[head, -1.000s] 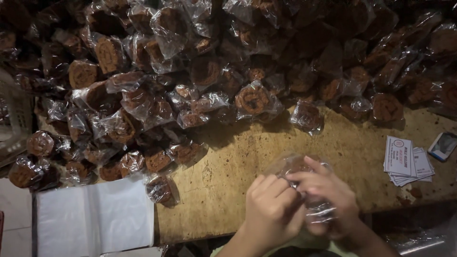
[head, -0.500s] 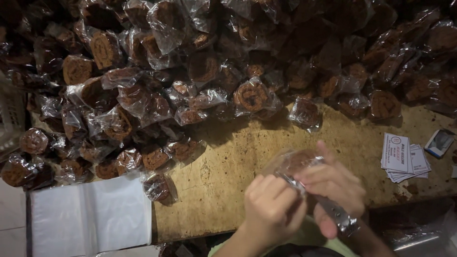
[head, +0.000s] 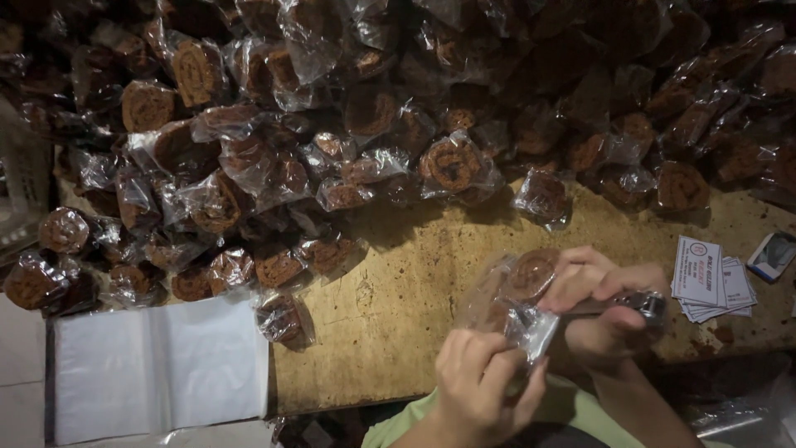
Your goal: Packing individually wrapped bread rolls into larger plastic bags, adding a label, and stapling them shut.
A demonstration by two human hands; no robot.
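Worn yellowish wooden tabletop (head: 414,332) is taking up the near part of the scene, scuffed and stained. Left hand (head: 481,386) is pinching the crinkly open end of a clear plastic bag (head: 531,328) between fingertips, fingers curled tight on it. Right hand (head: 601,303) is gripping a small stapler (head: 630,303), jaws closing over that same bag end. Inside the bag, a brown rolled snack (head: 531,274) with a spiral face is sitting just above the tabletop's near right edge. Far side is buried under a huge pile of bagged rolls (head: 373,124), same dark brown spirals. Small stack of printed paper labels (head: 709,290) is lying to the right, and flat empty bags (head: 157,369) are lying near left.
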